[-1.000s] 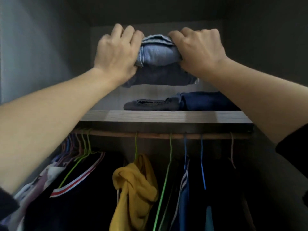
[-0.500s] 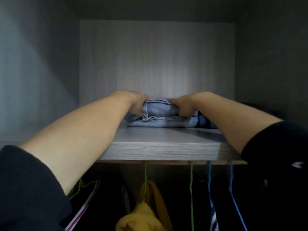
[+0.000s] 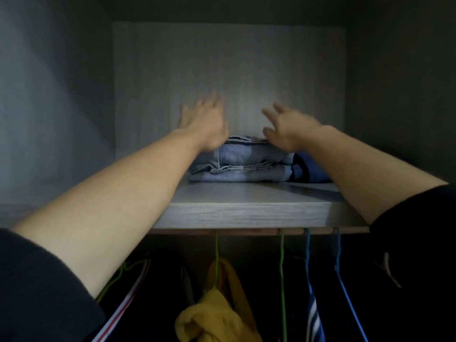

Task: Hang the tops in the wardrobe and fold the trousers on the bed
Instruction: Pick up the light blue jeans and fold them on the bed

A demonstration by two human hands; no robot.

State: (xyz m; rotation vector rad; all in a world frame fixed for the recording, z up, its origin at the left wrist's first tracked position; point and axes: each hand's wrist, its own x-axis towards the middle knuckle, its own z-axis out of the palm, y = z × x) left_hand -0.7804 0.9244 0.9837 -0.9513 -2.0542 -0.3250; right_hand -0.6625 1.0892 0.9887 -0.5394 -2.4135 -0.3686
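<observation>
Wardrobe (image 3: pixel 222 70), upper compartment: one shelf (image 3: pixel 246 213). On the shelf toward the back sits one stack of folded light denim trousers (image 3: pixel 246 164), with one dark blue folded garment (image 3: pixel 312 169) touching its right side. Below the shelf hang one yellow top (image 3: pixel 217 317), two blue hangers (image 3: pixel 307 267) and green hangers (image 3: pixel 283 280). Above the shelf are two hands, blurred: left hand (image 3: pixel 204 124) and right hand (image 3: pixel 288 129), fingers spread apart, gripping nothing. The trousers lie just under the palms; contact unclear.

The left hand (image 3: pixel 207 124) and right hand (image 3: pixel 288 129), fingers spread, were over folded pale-blue denim trousers (image 3: pixel 246 166). These lay on a grey wood-grain shelf (image 3: pixel 246 211).
</observation>
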